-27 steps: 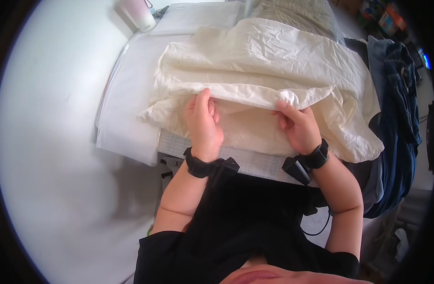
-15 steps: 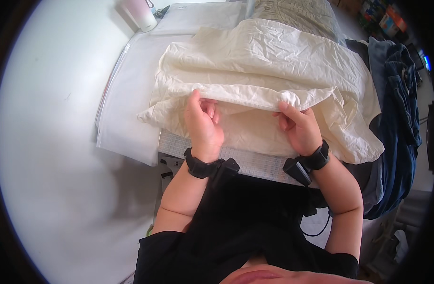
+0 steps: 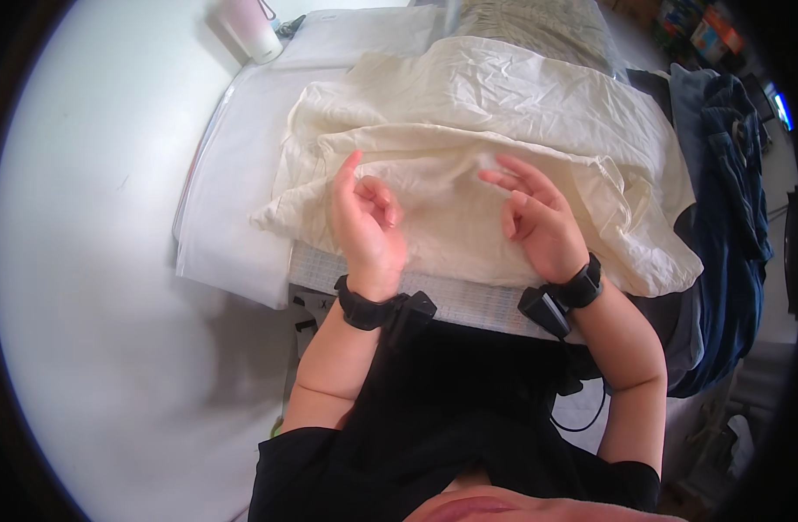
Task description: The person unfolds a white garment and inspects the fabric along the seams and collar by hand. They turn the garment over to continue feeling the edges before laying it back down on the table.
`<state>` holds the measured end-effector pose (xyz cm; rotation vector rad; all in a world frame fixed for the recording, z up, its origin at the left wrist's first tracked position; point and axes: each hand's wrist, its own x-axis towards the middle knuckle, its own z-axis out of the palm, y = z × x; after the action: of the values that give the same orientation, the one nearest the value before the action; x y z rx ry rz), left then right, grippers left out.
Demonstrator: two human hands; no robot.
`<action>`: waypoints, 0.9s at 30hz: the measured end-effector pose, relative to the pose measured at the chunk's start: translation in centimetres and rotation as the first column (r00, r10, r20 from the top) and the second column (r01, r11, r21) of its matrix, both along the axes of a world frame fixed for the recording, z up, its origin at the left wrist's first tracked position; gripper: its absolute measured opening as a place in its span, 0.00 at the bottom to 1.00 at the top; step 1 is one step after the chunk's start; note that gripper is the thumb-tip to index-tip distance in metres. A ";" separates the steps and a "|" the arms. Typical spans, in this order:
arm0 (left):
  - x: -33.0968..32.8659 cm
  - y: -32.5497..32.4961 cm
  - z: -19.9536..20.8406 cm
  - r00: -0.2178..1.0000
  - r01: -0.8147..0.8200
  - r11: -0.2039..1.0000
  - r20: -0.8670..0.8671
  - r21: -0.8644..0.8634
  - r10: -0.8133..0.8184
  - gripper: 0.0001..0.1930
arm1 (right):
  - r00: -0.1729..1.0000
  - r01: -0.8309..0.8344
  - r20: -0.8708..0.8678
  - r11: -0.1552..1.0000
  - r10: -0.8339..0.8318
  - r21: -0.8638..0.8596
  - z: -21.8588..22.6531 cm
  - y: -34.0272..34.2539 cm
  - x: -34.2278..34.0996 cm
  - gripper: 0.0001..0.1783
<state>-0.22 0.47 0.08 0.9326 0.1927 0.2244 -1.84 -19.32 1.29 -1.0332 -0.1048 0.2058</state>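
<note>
while it lies spread over the table cover [image 3: 482, 306] before the person, the cream cloth [image 3: 512, 96] looks thin, matte and heavily crinkled toward its far side; a long raised fold crosses its middle, loose rumples at right. left hand [image 3: 368, 217]: thumb standing clear of loosely curled fingers. right hand [image 3: 538, 213]: fingers parted, slightly blurred; whether either touches fabric, cannot tell. leftward, smooth whitish sheeting [image 3: 229, 191]; rightward, dark blue denim [image 3: 731, 217]; far left, pink-to-white cylindrical tumbler [image 3: 249, 33].

Cream cloth [image 3: 547, 100]: matt, wrinkled. Blue garment [image 3: 731, 217]: matt, denim-like. White packet [image 3: 242, 170]: smooth, plastic-looking.
</note>
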 end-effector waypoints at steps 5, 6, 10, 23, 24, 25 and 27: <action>0.1 -0.2 -0.1 0.999 -0.017 0.998 -0.040 -0.059 0.015 0.17 | 0.992 -0.089 -0.094 0.996 0.087 -0.008 -0.8 -0.8 0.0 0.12; 0.0 0.0 -0.1 0.999 -0.007 0.998 -0.035 -0.066 0.005 0.17 | 0.993 -0.078 -0.090 0.997 0.077 -0.015 -0.6 -0.6 0.0 0.12; -0.4 1.8 1.0 0.986 0.009 0.953 0.154 0.302 -0.058 0.14 | 0.996 -0.045 -0.079 0.999 0.043 -0.030 -0.4 -0.6 -0.1 0.06; -1.0 12.6 2.7 0.977 0.034 -0.109 -0.056 0.993 -0.204 0.25 | 0.885 0.465 0.424 0.412 -0.192 -0.784 6.2 -11.0 -5.6 0.14; -1.1 12.5 3.0 0.985 0.025 -0.211 -0.060 0.977 -0.161 0.24 | 0.850 0.526 0.493 0.238 -0.187 -0.817 6.1 -12.8 -5.9 0.15; -1.1 12.4 3.2 0.992 0.017 -0.311 -0.055 0.950 -0.114 0.24 | 0.841 0.523 0.501 0.071 -0.203 -0.849 6.3 -14.3 -6.5 0.18; -0.4 13.3 2.6 0.987 0.052 -0.225 -0.084 0.973 -0.136 0.24 | 0.845 0.490 0.477 -0.007 -0.240 -0.872 5.3 -17.1 -7.2 0.20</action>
<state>-0.66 13.73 2.66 2.6966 -0.2332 0.2349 -8.99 -36.41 6.58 -2.4856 0.2041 -0.4541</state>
